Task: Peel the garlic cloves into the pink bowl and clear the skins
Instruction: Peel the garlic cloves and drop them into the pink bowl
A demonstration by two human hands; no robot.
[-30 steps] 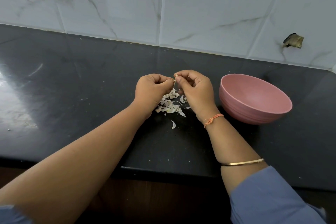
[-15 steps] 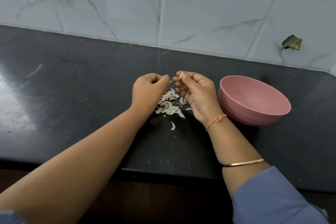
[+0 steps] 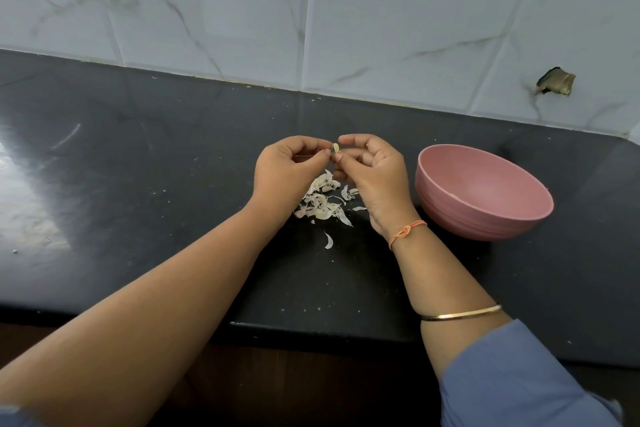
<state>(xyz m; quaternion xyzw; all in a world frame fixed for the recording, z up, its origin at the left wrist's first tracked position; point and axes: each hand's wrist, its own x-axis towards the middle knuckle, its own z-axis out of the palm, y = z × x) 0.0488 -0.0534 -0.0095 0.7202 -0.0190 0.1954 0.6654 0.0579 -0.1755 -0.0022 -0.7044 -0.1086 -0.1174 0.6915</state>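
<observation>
A small pale garlic clove (image 3: 335, 148) is pinched between the fingertips of both hands above the black countertop. My left hand (image 3: 287, 172) grips it from the left, fingers curled. My right hand (image 3: 374, 173) grips it from the right with thumb and forefinger. Under the hands lies a heap of white garlic skins (image 3: 323, 201), and one stray skin (image 3: 328, 241) lies nearer to me. The pink bowl (image 3: 485, 215) stands to the right of my right hand; its inside is mostly hidden by its near wall.
The black countertop (image 3: 138, 184) runs left and right, with its front edge (image 3: 311, 329) close to me. A white marbled tile wall (image 3: 381, 28) backs it, with a broken hole (image 3: 554, 81) at the right.
My hands parted briefly, with the clove in the right fingers, then came together again. Both now pinch the clove, slightly higher than before.
</observation>
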